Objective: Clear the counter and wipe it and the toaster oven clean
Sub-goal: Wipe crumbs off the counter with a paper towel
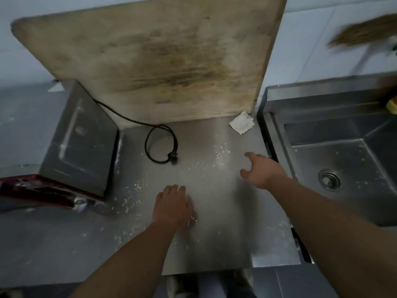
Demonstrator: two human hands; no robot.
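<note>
The steel counter point(214, 244) is strewn with small white crumbs point(221, 155). My left hand point(173, 206) lies flat on it, palm down, fingers straight. My right hand point(263, 169) hovers over the counter near the sink's edge, fingers spread and relaxed, holding nothing. A grey toaster oven point(81, 143) with a dark red front stands at the left. Its black cord point(160, 145) lies coiled on the counter. A folded white cloth point(242, 122) sits at the back right of the counter.
A large stained wooden board point(163, 59) leans upright against the tiled wall behind the counter. A steel sink point(343, 153) with a drain lies to the right. A straw broom point(365, 31) hangs at the top right, above a yellow thing point(392, 105).
</note>
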